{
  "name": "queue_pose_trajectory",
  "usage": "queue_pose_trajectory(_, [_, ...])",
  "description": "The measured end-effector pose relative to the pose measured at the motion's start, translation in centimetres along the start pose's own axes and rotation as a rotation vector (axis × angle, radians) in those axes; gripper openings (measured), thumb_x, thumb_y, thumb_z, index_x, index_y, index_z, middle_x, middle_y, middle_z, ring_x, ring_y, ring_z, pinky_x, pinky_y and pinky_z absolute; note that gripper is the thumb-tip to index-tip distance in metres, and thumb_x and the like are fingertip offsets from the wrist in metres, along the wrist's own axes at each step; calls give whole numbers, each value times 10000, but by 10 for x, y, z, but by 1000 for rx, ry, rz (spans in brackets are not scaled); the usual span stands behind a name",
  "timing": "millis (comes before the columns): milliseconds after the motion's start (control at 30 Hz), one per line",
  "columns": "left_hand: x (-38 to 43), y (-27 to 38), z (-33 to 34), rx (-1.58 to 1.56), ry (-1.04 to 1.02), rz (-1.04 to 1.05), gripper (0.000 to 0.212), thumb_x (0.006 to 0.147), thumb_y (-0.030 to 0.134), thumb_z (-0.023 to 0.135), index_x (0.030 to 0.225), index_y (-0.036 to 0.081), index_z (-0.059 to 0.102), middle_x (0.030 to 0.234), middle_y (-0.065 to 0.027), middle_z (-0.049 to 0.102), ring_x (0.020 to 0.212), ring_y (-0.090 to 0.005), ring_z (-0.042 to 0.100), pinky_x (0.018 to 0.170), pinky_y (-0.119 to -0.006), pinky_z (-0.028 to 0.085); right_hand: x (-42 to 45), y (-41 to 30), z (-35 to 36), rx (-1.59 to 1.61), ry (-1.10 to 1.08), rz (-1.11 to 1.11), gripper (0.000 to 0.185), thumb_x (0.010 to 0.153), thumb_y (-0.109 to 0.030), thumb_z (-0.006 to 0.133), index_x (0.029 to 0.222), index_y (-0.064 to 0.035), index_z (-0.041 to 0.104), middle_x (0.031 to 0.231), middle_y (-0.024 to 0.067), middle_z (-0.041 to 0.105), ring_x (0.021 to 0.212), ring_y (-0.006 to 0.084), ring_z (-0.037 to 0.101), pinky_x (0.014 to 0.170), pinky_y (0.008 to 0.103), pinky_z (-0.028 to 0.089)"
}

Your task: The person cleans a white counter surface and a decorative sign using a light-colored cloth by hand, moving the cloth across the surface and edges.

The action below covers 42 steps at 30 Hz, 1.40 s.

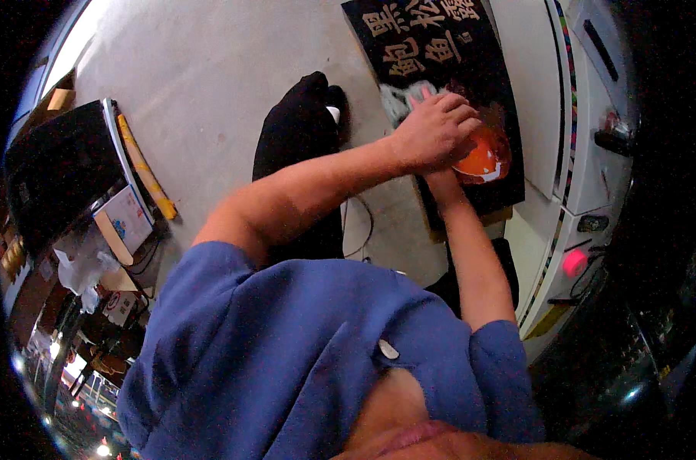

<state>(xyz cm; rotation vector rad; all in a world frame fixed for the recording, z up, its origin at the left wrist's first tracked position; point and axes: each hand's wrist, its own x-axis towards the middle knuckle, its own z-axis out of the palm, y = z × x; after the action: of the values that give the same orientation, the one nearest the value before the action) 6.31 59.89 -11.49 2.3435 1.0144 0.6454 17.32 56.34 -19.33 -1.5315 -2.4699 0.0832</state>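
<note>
A black panel [440, 63] with gold lettering and a glossy orange food picture [479, 155] lies before me, up and to the right. Over its near left part, my left hand [443, 126] rests with bent fingers across my right hand. Whether its fingers close on anything cannot be seen. Most of my right hand is covered; the right wrist [441, 179] comes in from below. A crumpled grey cloth [398, 103] bunches at the panel's left edge, and pinkish fingertips, seemingly the right hand's, press into it.
White panels [535, 115] run along the right side. My black-clothed leg [296, 138] is left of the panel, on a grey concrete floor [210, 69]. Further left are a yellow tube [143, 164], a dark padded object [66, 172], a white printed box [126, 224] and crumpled plastic [83, 273].
</note>
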Motion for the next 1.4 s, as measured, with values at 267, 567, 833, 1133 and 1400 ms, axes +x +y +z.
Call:
queue_pose_trajectory(267, [16,-4,-22,-151,329,-132,563,804,247,593,1308,55,429,1320,-148,435,1205,-344,407,1025,-453,317,213,22,62,23,265,-57,375,886,-232,495,1234,-90,486,1240,118,490,1167,269,448,993,465,319])
queue_pose_trajectory(567, [15,-8,-25,-89,303,-248,594,829,285,588,1331,40,386,1309,-183,420,1193,-370,402,1020,-450,312,203,150,35,-34,282,393,460,799,-294,594,1215,-120,502,1266,119,508,1177,320,459,961,491,328])
queue_pose_trajectory(833, [7,-7,8,193,-23,-303,681,821,369,601,1360,40,348,1355,-208,383,1243,-365,369,1048,-479,271,-37,239,-7,253,20,1260,654,846,-483,523,1185,76,527,1151,271,570,1088,406,533,921,431,410])
queue_pose_trajectory(1133, [-7,-8,29,379,-585,-268,829,790,528,579,1432,117,253,1443,-248,233,1295,-457,282,964,-597,342,-249,264,-37,565,-354,1588,644,901,-455,460,1358,-9,382,1414,188,351,1270,330,373,993,422,333])
queue_pose_trajectory(1400, [-12,-3,43,614,-717,-161,756,819,388,557,1446,116,235,1457,-306,147,1311,-514,203,890,-553,439,-73,300,19,661,-534,1115,641,872,-480,458,1283,12,482,1302,172,489,1202,282,442,1008,367,317])
